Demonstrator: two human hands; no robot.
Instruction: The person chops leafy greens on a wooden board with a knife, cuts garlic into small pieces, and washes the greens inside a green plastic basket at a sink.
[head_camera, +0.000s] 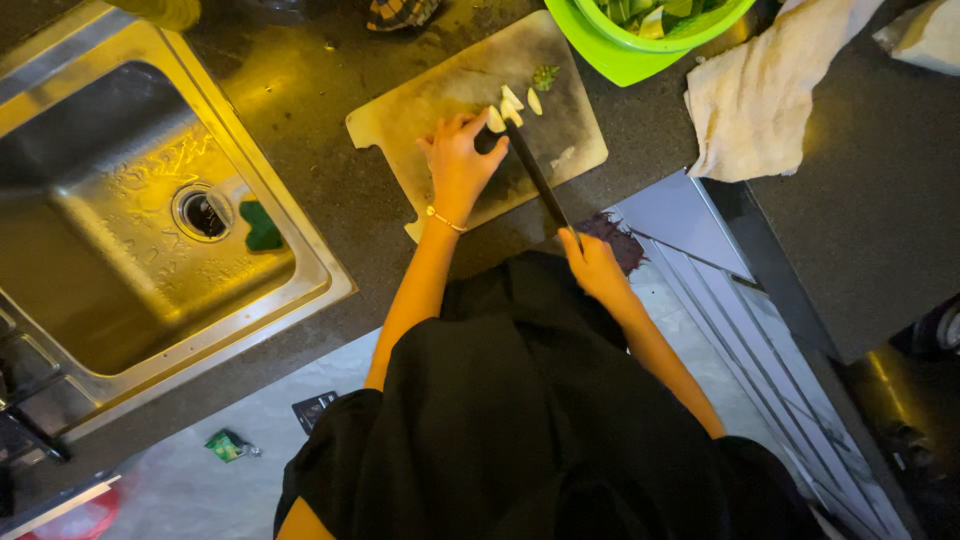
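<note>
Nearest, the right hand (592, 262) hangs just off the edge of the surface (330, 170), closed round the handle of a long dark knife (535, 175). The blade runs up and away onto the cutting board (450, 100), its tip among the pale slices (512, 100). The forearm comes in low, wrist roughly in line with the blade.

Further in, the left hand (460, 160) rests on the board, fingers curled and pinching the pale vegetable piece (495, 120) just beside the blade; a thin bracelet (445, 220) sits at the wrist.

To cut well here, I'd judge the fingertips should stay tucked behind the knuckles, and the grip might sit closer to the blade — held that far back, the tip could wander.

Beyond the board a green bowl (620, 50) of chopped greens sits at the far edge, a pale cloth (760, 100) to its right. The steel sink (150, 230) lies well apart on the left — a green scrap near its drain.
</note>
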